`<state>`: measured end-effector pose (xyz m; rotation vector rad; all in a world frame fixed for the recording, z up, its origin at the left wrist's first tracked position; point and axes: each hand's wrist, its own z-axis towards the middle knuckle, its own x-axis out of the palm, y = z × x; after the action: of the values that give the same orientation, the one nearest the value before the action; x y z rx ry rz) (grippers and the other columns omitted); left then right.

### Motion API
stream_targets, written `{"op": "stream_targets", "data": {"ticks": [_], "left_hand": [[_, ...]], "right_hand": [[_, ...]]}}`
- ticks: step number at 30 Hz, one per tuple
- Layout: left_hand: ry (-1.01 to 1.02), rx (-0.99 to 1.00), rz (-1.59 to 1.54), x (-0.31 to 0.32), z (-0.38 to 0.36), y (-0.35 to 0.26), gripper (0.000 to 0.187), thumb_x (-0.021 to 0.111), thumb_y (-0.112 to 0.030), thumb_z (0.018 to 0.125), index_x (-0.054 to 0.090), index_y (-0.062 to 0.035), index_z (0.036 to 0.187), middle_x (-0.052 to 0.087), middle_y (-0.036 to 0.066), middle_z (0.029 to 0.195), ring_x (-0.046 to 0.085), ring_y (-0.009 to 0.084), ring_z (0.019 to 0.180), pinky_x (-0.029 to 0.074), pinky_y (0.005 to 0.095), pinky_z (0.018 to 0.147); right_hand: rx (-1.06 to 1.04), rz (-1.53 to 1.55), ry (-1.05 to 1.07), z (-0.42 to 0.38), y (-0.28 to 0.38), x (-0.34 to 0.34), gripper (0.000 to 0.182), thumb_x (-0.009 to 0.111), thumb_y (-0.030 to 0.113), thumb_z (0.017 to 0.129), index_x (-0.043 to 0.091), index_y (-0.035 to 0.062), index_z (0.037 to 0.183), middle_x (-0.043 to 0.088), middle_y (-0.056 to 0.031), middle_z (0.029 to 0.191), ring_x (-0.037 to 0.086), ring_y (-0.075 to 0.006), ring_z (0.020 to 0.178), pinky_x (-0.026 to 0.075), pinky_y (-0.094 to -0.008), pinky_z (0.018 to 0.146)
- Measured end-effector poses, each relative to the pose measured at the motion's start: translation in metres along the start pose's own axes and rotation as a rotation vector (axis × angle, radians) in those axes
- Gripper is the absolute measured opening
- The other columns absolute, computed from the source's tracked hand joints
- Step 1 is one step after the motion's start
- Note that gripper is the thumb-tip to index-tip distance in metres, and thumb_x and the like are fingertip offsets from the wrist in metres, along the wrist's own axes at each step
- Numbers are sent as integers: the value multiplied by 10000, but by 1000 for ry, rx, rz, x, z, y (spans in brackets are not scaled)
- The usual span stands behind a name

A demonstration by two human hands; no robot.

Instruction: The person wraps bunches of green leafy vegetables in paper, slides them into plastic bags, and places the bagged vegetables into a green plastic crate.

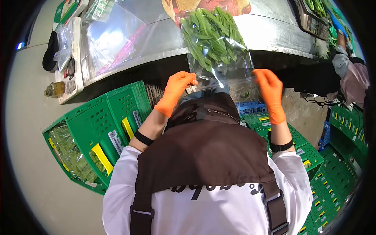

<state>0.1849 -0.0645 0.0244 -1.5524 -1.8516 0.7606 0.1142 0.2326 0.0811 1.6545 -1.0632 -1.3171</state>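
A clear plastic bag of long green leaves lies partly on the steel table, its near end hanging past the edge toward me. My left hand, in an orange glove, pinches the near left corner of the bag. At the near right corner, my right hand, also orange-gloved, has its fingers bent and closed on the plastic; its fingertips are partly hidden. Between the two hands the near edge of the bag is drawn out wide. The leaves sit in the far part of the bag.
Flat clear bags lie on the steel table at left. A scale stands at the back right. Green crates flank me, the left one holding bagged greens. Another person's sleeve shows at right.
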Motion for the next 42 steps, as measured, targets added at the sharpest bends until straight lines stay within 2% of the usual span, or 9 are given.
{"op": "stream_targets", "data": {"ticks": [3, 7, 13, 19, 25, 32, 37, 40, 42], "left_hand": [[9, 8, 1, -1, -5, 0, 164, 623, -179, 877, 646, -17, 873, 644, 32, 805, 553, 89, 712, 430, 223, 671], [9, 0, -82, -2, -9, -2, 167, 614, -169, 879, 638, -5, 881, 648, 45, 806, 587, 108, 731, 460, 237, 695], [-57, 5, -18, 2, -5, -5, 163, 562, -124, 892, 623, 27, 904, 652, 89, 800, 633, 155, 717, 505, 275, 687], [-65, -5, -40, -1, -11, -5, 173, 559, -123, 897, 602, 45, 895, 654, 113, 768, 655, 182, 721, 511, 286, 692], [-61, 0, 11, 5, -12, -15, 162, 561, -128, 902, 581, 33, 898, 652, 108, 773, 651, 173, 714, 505, 280, 684], [-131, 98, 81, 6, -10, -7, 146, 574, -109, 901, 566, 32, 863, 664, 129, 733, 649, 169, 640, 522, 279, 620], [-48, -17, 46, -2, -13, -12, 164, 562, -127, 903, 591, 33, 898, 658, 104, 732, 639, 164, 703, 496, 278, 694], [69, -18, 92, -18, -5, -6, 209, 555, -153, 919, 585, 49, 961, 674, 124, 802, 649, 166, 743, 519, 291, 687], [18, 160, 65, -36, 14, 27, 212, 579, -150, 905, 587, 29, 1018, 676, 113, 822, 645, 163, 764, 512, 291, 708]], "right_hand": [[-513, -312, 326, -5, 13, 48, 179, 658, 56, 765, 682, 118, 932, 648, -64, 928, 611, -267, 893, 494, -355, 768], [-761, -398, 525, -5, 19, 104, 209, 709, 90, 706, 629, 118, 896, 584, -52, 889, 560, -286, 864, 469, -386, 747], [-782, -295, 514, -12, 4, 132, 199, 712, 107, 708, 538, 73, 801, 527, -77, 812, 525, -297, 793, 439, -397, 681], [18, -822, 509, -69, -181, -8, 105, 672, 122, 767, 605, 51, 805, 569, -111, 745, 579, -323, 708, 463, -409, 625], [-491, -221, 498, -27, 4, 69, 159, 665, 65, 763, 624, 73, 916, 604, -87, 846, 585, -289, 797, 472, -372, 685], [-717, -197, 591, -2, 12, 129, 224, 723, 129, 706, 532, 72, 807, 532, -78, 781, 538, -302, 781, 433, -403, 669], [18, -328, 569, -39, -108, 10, 208, 712, 147, 756, 535, 40, 772, 524, -76, 718, 525, -250, 658, 447, -331, 627], [165, -1244, 742, -81, -247, -122, 257, 739, 209, 687, 638, 63, 873, 652, -143, 851, 636, -328, 857, 498, -423, 722], [397, -1295, 771, -74, -190, -132, 219, 682, 158, 733, 663, 91, 940, 662, -117, 944, 620, -339, 936, 501, -414, 775]]}}
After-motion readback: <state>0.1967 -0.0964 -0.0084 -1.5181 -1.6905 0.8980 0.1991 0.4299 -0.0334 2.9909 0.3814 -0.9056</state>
